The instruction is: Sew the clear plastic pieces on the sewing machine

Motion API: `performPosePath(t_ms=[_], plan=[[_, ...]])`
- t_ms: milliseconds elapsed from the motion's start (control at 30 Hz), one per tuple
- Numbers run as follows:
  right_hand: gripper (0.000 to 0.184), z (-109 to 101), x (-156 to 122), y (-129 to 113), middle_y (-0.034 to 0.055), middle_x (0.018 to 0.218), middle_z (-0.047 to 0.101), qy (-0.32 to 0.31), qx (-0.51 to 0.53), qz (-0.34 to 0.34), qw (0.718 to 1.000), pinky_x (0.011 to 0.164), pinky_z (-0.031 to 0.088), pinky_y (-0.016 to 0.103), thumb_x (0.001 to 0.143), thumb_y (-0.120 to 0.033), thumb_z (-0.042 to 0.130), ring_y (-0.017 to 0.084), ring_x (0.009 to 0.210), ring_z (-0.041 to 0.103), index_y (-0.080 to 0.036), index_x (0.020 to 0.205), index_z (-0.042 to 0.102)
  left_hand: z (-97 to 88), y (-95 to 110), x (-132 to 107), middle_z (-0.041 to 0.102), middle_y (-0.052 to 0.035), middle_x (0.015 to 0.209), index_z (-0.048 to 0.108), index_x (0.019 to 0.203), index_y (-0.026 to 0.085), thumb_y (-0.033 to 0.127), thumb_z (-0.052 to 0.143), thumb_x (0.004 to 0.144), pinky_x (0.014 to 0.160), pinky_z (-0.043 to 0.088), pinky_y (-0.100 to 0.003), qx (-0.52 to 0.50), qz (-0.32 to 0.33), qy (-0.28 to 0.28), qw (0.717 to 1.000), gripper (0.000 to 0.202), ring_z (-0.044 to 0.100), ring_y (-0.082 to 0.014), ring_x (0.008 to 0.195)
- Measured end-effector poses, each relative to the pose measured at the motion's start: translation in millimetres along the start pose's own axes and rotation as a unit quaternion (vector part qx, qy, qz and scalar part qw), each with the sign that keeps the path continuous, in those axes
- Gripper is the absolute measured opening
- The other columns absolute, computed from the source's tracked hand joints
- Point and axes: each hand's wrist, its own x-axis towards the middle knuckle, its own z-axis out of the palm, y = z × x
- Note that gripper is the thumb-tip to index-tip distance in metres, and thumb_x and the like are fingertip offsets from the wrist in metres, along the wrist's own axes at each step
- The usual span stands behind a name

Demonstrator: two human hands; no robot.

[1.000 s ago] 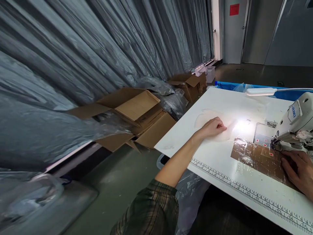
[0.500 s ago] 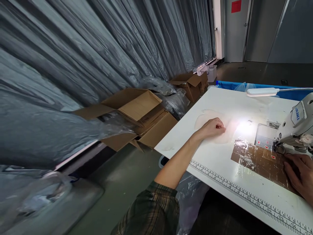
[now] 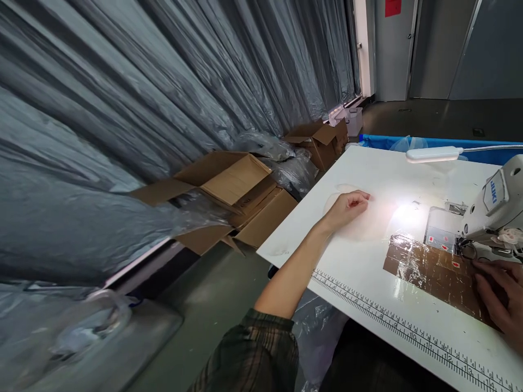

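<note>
My left hand (image 3: 347, 207) rests on a white table (image 3: 359, 272), its fingers curled and pinching a thin pale piece of material (image 3: 363, 226) that lies flat under it. At the right edge, my right hand (image 3: 496, 291) lies flat with fingers stretched on a brown taped patch (image 3: 425, 267), beside the presser foot of a white sewing machine (image 3: 496, 201). Small red marks show on the plate next to the needle. The right hand is partly cut off by the frame.
A lamp (image 3: 433, 154) throws a bright spot on the table. A printed ruler (image 3: 388, 321) runs along the near edge. Open cardboard boxes (image 3: 237, 179) and plastic bags sit on the floor to the left, below a grey plastic curtain (image 3: 163, 81).
My left hand has shifted slightly left and back, drawing the pale piece with it. The right hand stays by the presser foot. The view has drifted a little.
</note>
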Motion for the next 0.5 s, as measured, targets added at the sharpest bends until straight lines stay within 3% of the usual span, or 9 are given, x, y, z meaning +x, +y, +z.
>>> performPosePath(t_ms=[67, 100, 167, 233, 300, 367, 500], plan=[[0.070, -8, 1, -9, 0.0143, 0.076, 0.074, -0.050, 0.136, 0.099, 0.984, 0.049, 0.059, 0.039, 0.089, -0.080, 0.039, 0.027, 0.058, 0.069, -0.021, 0.088, 0.077, 12.2, 8, -8, 0.072, -0.0086, 0.118, 0.058, 0.067, 0.016, 0.026, 0.055, 0.086, 0.072, 0.052, -0.027, -0.030, 0.011, -0.083, 0.996, 0.022, 0.062, -0.0120, 0.080], [0.074, -12, 2, -14, 0.0137, 0.074, 0.074, -0.092, 0.216, 0.153, 0.960, 0.050, 0.060, 0.038, 0.083, -0.086, 0.043, 0.026, 0.057, 0.069, -0.020, 0.088, 0.076, 22.5, 13, -13, 0.073, -0.0088, 0.118, 0.058, 0.068, 0.017, 0.027, 0.055, 0.088, 0.070, 0.053, -0.027, -0.036, 0.022, -0.135, 0.990, 0.022, 0.062, -0.0111, 0.076], [0.084, -17, 3, -23, 0.0151, 0.082, 0.076, -0.185, 0.359, 0.235, 0.884, 0.058, 0.065, 0.038, 0.073, -0.093, 0.049, 0.028, 0.065, 0.073, -0.018, 0.100, 0.076, 48.7, 23, -27, 0.074, -0.0092, 0.115, 0.060, 0.072, 0.018, 0.025, 0.056, 0.090, 0.073, 0.056, -0.028, -0.031, 0.072, -0.244, 0.967, 0.020, 0.065, -0.0120, 0.078], [0.091, -21, 4, -30, 0.0168, 0.100, 0.077, -0.255, 0.428, 0.265, 0.826, 0.075, 0.067, 0.042, 0.068, -0.093, 0.055, 0.031, 0.084, 0.077, -0.017, 0.115, 0.074, 76.0, 31, -40, 0.073, -0.0116, 0.117, 0.062, 0.079, 0.018, 0.024, 0.058, 0.093, 0.089, 0.057, -0.033, 0.005, 0.173, -0.317, 0.933, 0.016, 0.068, -0.0171, 0.099], [0.089, -21, 4, -32, 0.0161, 0.110, 0.077, -0.281, 0.420, 0.259, 0.823, 0.087, 0.064, 0.044, 0.068, -0.088, 0.063, 0.034, 0.098, 0.075, -0.018, 0.123, 0.072, 97.2, 35, -49, 0.070, -0.0174, 0.123, 0.065, 0.090, 0.015, 0.025, 0.059, 0.096, 0.100, 0.055, -0.036, 0.033, 0.278, -0.374, 0.884, 0.013, 0.066, -0.0210, 0.114], [0.088, -19, 3, -31, 0.0153, 0.108, 0.077, -0.288, 0.387, 0.237, 0.843, 0.091, 0.063, 0.045, 0.069, -0.085, 0.065, 0.035, 0.102, 0.073, -0.019, 0.126, 0.071, 108.5, 37, -50, 0.069, -0.0206, 0.124, 0.065, 0.101, 0.011, 0.026, 0.057, 0.099, 0.106, 0.053, -0.037, 0.054, 0.341, -0.386, 0.856, 0.017, 0.064, -0.0226, 0.120], [0.092, -13, 2, -30, 0.0137, 0.093, 0.078, -0.294, 0.378, 0.209, 0.853, 0.081, 0.064, 0.045, 0.072, -0.088, 0.058, 0.029, 0.085, 0.075, -0.018, 0.131, 0.069, 112.6, 38, -33, 0.061, -0.0179, 0.139, 0.054, 0.134, 0.013, 0.020, 0.052, 0.096, 0.111, 0.048, -0.045, 0.138, 0.340, -0.298, 0.881, 0.039, 0.056, -0.0258, 0.133]])
